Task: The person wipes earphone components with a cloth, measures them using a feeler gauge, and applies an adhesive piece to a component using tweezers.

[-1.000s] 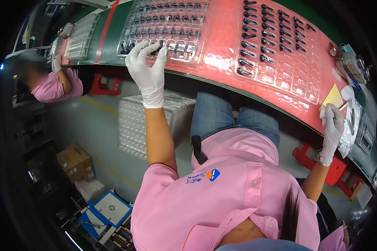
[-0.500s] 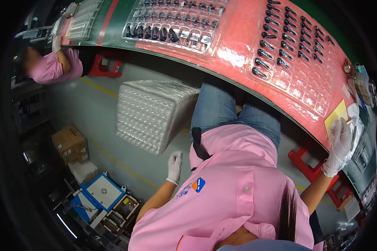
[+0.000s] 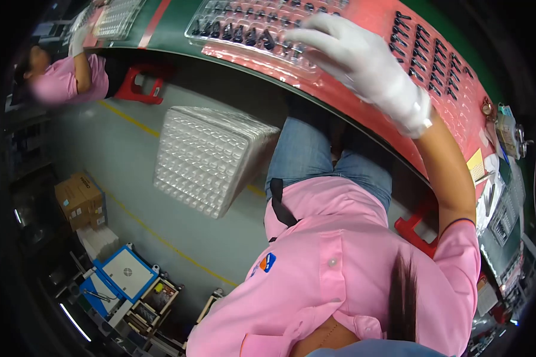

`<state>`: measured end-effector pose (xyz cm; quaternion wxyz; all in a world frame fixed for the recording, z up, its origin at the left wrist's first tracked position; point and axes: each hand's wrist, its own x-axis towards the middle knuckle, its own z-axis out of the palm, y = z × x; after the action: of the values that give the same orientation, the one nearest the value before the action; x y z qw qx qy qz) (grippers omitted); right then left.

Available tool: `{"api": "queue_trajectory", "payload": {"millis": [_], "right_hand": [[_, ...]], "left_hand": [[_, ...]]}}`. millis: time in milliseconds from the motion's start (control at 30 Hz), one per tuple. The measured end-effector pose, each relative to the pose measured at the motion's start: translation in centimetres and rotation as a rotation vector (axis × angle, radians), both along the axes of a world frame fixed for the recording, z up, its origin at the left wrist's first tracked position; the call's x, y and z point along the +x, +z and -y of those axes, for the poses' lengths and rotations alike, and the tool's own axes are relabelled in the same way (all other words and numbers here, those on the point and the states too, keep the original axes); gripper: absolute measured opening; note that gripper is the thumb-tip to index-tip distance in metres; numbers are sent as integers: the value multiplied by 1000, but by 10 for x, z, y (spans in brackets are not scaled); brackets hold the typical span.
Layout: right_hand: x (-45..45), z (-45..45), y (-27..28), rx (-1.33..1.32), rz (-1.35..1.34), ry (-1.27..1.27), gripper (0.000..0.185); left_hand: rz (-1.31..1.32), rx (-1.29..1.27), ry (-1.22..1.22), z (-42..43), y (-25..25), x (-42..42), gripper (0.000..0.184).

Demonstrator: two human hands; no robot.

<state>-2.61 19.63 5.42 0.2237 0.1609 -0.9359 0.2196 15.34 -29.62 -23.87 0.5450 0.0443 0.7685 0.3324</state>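
Observation:
My right hand (image 3: pixel 363 68), in a white glove, reaches across the red mat (image 3: pixel 235 58) with its fingers stretched out and slightly apart. Its fingertips are over the right end of a clear plastic tray (image 3: pixel 193 27) that holds small black parts (image 3: pixel 238 34) in rows. I see nothing in the fingers, though the hand covers part of that tray. A second clear tray (image 3: pixel 458 122), with more black parts (image 3: pixel 438 62) in rows, lies to the right, partly behind my hand and wrist. My left hand is out of view.
A tall stack of clear trays (image 3: pixel 202 160) stands on the floor left of my legs. A co-worker (image 3: pixel 65 77) sits at the far left by a red stool (image 3: pixel 140 83). A yellow paper (image 3: pixel 475 165) lies at the table's right end. Cardboard boxes (image 3: pixel 80 199) stand at lower left.
My right hand has left the yellow paper at the right and swung left over the table to the left tray. My left hand, earlier beside my body, has dropped out of view.

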Motion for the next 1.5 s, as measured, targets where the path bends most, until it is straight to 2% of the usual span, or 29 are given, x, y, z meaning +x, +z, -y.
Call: {"api": "queue_trajectory", "payload": {"millis": [100, 200, 367, 467, 533, 600, 633, 667, 733, 800, 933, 1100, 1167, 1233, 1300, 1333, 1433, 1500], "right_hand": [[-41, 9, -8, -27, -29, 181, 37], [-62, 11, -30, 235, 14, 124, 28], [-70, 14, -30, 250, 104, 115, 25], [-65, 20, -30, -333, -420, 368, 22], [-9, 21, 2, -128, 115, 15, 25], [41, 30, 16, -170, 282, 45, 23], [65, 39, 10, -303, 440, 104, 24], [89, 48, -4, -435, 589, 156, 25], [128, 57, -35, -429, 797, 252, 28], [162, 67, -72, -564, 977, 213, 29], [171, 69, -89, -763, 949, 220, 31], [127, 103, -74, -673, 912, 390, 30], [105, 127, -77, -546, 744, 621, 22], [94, 150, -85, -442, 805, 747, 19], [90, 167, -94, -244, 923, 954, 13], [91, 167, -95, -237, 926, 967, 13], [96, 155, -101, -74, 717, 858, 10], [97, 127, -85, -62, 731, 755, 10]], "left_hand": [[-45, 78, 43, -21, 5, -11, 29], [-91, 140, 79, -33, 10, -22, 30], [-176, 226, 90, -50, 19, -45, 30], [-217, 274, 110, -61, 25, -44, 31], [-217, 287, 154, -64, 30, -19, 31], [-212, 277, 211, -59, 38, 13, 32], [-207, 264, 236, -55, 46, 31, 32], [-210, 254, 253, -51, 52, 43, 32], [-243, 252, 282, -48, 58, 55, 32], [-289, 252, 312, -45, 65, 63, 33], [-413, 237, 359, -29, 79, 75, 33], [-550, 252, 435, -26, 85, 100, 34], [-700, 200, 284, -20, 75, 121, 39], [-781, 164, 217, -27, 85, 122, 41], [-663, 194, 286, -38, 111, 110, 38], [-600, 211, 324, -45, 123, 105, 37], [-406, 262, 428, -60, 161, 87, 32], [-327, 289, 445, -64, 182, 56, 31]]}}
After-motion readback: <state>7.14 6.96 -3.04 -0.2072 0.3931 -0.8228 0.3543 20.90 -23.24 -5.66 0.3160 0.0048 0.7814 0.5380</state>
